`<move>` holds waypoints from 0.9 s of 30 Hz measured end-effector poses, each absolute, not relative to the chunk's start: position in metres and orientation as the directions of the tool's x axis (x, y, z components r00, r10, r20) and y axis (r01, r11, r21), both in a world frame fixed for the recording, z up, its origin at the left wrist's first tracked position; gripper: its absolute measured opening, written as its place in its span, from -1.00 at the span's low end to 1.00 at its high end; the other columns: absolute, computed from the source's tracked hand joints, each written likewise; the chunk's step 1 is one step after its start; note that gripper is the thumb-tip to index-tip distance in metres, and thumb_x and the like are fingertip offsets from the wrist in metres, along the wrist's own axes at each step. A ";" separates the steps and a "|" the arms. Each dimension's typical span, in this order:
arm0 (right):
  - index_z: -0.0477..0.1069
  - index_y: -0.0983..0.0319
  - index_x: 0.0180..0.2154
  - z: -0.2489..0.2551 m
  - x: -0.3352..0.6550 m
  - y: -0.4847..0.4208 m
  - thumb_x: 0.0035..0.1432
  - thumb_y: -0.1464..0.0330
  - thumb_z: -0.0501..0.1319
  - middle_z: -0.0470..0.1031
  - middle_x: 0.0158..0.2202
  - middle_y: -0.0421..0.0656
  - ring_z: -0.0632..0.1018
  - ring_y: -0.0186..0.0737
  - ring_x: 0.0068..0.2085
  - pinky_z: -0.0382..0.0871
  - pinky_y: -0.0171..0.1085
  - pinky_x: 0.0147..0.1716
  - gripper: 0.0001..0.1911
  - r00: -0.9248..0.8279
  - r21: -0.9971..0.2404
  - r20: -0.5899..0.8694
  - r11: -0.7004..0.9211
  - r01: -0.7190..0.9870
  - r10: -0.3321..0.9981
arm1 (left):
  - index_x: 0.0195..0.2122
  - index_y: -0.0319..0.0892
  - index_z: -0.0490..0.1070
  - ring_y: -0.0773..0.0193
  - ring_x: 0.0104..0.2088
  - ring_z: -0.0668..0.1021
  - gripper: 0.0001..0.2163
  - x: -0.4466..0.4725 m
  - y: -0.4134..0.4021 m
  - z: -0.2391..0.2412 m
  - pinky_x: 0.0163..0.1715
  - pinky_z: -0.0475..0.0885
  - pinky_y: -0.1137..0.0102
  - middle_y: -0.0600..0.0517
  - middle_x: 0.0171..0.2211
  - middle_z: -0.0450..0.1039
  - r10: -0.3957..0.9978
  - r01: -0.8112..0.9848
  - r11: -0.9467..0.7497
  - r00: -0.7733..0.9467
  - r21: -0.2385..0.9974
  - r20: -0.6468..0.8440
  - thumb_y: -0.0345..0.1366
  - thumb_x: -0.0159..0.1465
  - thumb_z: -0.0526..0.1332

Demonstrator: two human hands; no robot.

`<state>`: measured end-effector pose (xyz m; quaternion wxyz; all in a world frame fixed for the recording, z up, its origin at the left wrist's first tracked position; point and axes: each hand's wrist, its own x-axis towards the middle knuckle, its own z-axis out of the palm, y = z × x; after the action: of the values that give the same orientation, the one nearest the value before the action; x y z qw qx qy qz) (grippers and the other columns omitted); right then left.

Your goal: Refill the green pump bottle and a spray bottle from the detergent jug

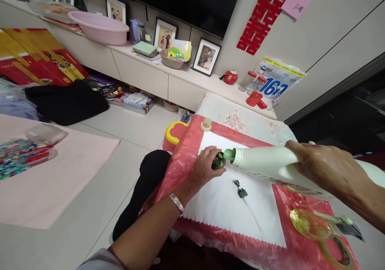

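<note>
My right hand (326,167) is wrapped round a large white bottle (264,161) held tilted almost flat, its green spout (229,154) pointing left. The spout meets the mouth of a small dark green bottle (218,161), which my left hand (206,165) grips on a white cloth (228,197). On the cloth just in front lies a small dark pump head with a thin tube (242,192). A cream cap (206,124) sits at the cloth's far corner.
The cloth lies on a red plastic sheet (180,161) over a small table. A yellow transparent object (309,224) and tape ring (335,254) lie at the right. A low cabinet (141,71) with frames, a pink basin (99,27) and jars runs behind.
</note>
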<state>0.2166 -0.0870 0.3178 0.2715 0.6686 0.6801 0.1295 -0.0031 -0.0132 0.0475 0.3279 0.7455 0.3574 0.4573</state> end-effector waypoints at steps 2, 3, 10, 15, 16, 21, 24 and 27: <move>0.15 0.09 -0.37 0.318 0.216 -0.087 0.13 0.38 0.04 0.47 -0.48 -0.21 0.48 -0.12 -0.50 0.05 -0.22 -0.56 -0.94 0.039 0.539 -0.187 0.069 0.840 0.982 | 0.13 -0.07 0.36 -0.03 0.14 0.46 -0.35 -0.003 -0.013 0.047 0.19 0.37 0.05 -0.11 0.14 0.37 0.832 0.234 -0.531 0.328 0.815 0.448 -0.21 -0.01 0.47; 0.15 0.09 -0.37 0.318 0.216 -0.087 0.13 0.38 0.04 0.47 -0.47 -0.21 0.48 -0.12 -0.49 0.05 -0.22 -0.56 -0.93 0.040 0.538 -0.185 0.067 0.840 0.982 | 0.13 -0.06 0.36 -0.04 0.13 0.46 -0.35 -0.003 -0.013 0.047 0.19 0.38 0.05 -0.11 0.14 0.37 0.831 0.235 -0.532 0.330 0.814 0.448 -0.21 -0.01 0.47; 0.14 0.08 -0.36 0.317 0.215 -0.086 0.14 0.38 0.03 0.47 -0.46 -0.20 0.48 -0.12 -0.49 0.03 -0.21 -0.56 -0.93 0.068 0.555 -0.208 0.061 0.830 0.976 | 0.13 -0.04 0.35 -0.04 0.13 0.47 -0.35 -0.003 -0.013 0.048 0.19 0.38 0.03 -0.10 0.13 0.38 0.831 0.236 -0.534 0.326 0.812 0.451 -0.21 -0.01 0.47; 0.11 0.08 -0.36 0.319 0.212 -0.087 0.16 0.38 0.02 0.47 -0.44 -0.20 0.49 -0.10 -0.46 0.07 -0.19 -0.54 -0.92 0.090 0.550 -0.216 0.045 0.834 0.972 | 0.12 -0.07 0.36 -0.04 0.13 0.47 -0.35 -0.003 -0.013 0.047 0.19 0.38 0.04 -0.11 0.13 0.38 0.828 0.235 -0.540 0.321 0.808 0.460 -0.22 -0.02 0.47; 0.11 0.08 -0.35 0.320 0.213 -0.087 0.16 0.38 0.02 0.47 -0.44 -0.20 0.49 -0.10 -0.45 0.08 -0.19 -0.54 -0.92 0.088 0.546 -0.220 0.048 0.837 0.971 | 0.12 -0.06 0.36 -0.03 0.13 0.47 -0.35 -0.003 -0.013 0.047 0.19 0.39 0.05 -0.11 0.13 0.38 0.829 0.237 -0.538 0.323 0.809 0.457 -0.22 -0.02 0.47; 0.11 0.08 -0.35 0.318 0.217 -0.087 0.16 0.36 0.02 0.46 -0.43 -0.21 0.48 -0.09 -0.46 0.07 -0.18 -0.55 -0.93 0.081 0.558 -0.212 0.052 0.828 0.974 | 0.13 -0.07 0.35 -0.04 0.13 0.47 -0.35 -0.003 -0.012 0.047 0.19 0.39 0.06 -0.12 0.13 0.38 0.833 0.239 -0.530 0.324 0.814 0.448 -0.23 -0.02 0.48; 0.12 0.08 -0.34 0.317 0.218 -0.087 0.17 0.35 0.03 0.47 -0.44 -0.20 0.49 -0.09 -0.46 0.06 -0.19 -0.54 -0.94 0.070 0.544 -0.205 0.054 0.837 0.976 | 0.13 -0.04 0.35 -0.04 0.13 0.47 -0.35 -0.003 -0.013 0.047 0.19 0.39 0.04 -0.11 0.13 0.38 0.830 0.239 -0.534 0.331 0.811 0.449 -0.21 -0.02 0.47; 0.14 0.08 -0.35 0.318 0.217 -0.087 0.15 0.37 0.04 0.46 -0.45 -0.20 0.49 -0.12 -0.47 0.06 -0.20 -0.54 -0.94 0.063 0.551 -0.198 0.058 0.832 0.978 | 0.13 -0.05 0.35 -0.04 0.13 0.47 -0.35 -0.003 -0.013 0.047 0.18 0.39 0.04 -0.12 0.13 0.38 0.830 0.235 -0.534 0.328 0.812 0.451 -0.21 -0.02 0.48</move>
<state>0.2165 -0.0870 0.3176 0.2786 0.6737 0.6718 0.1309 -0.0027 -0.0127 0.0473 0.3254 0.7469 0.3567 0.4571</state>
